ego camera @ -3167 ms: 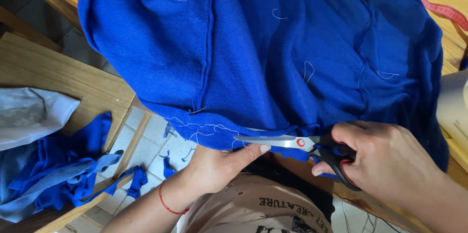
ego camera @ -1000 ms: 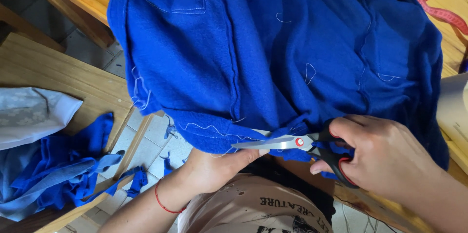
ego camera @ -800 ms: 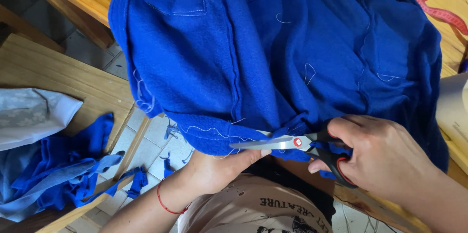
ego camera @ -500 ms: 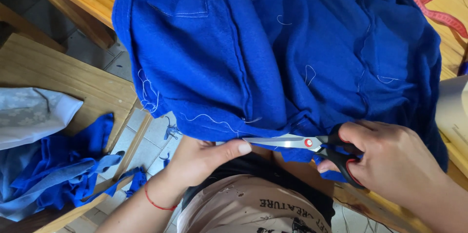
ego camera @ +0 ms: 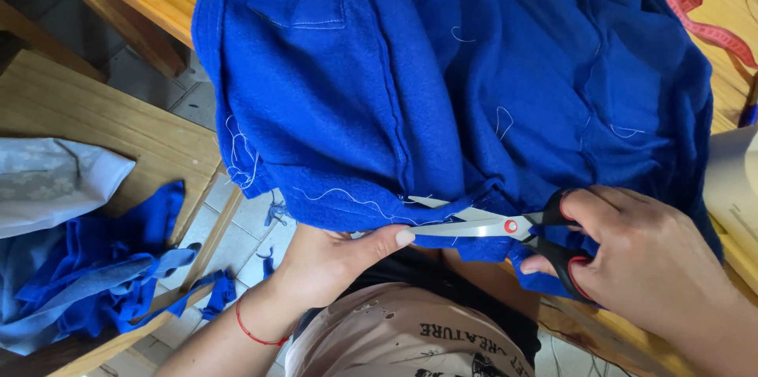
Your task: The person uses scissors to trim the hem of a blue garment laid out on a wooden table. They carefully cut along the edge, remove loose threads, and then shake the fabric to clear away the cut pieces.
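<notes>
A blue fleece garment [ego camera: 442, 77] with loose white threads lies over the wooden table and hangs toward me. My right hand [ego camera: 647, 258] grips black-handled scissors [ego camera: 489, 223], whose silver blades are open along the garment's lower hem. My left hand [ego camera: 335, 258], with a red string on the wrist, pinches that hem just left of the blade tips, thumb on top.
On a wooden bench [ego camera: 95, 116] at the left lie blue fabric scraps [ego camera: 110, 274] and a grey-white cloth [ego camera: 47, 183]. A pink measuring tape [ego camera: 703, 14] lies on the table at top right. Tiled floor [ego camera: 237, 239] shows between bench and table.
The garment has been shifted rightward across the table. My left hand has regripped the hem closer to the blades, and the scissors have opened along the edge.
</notes>
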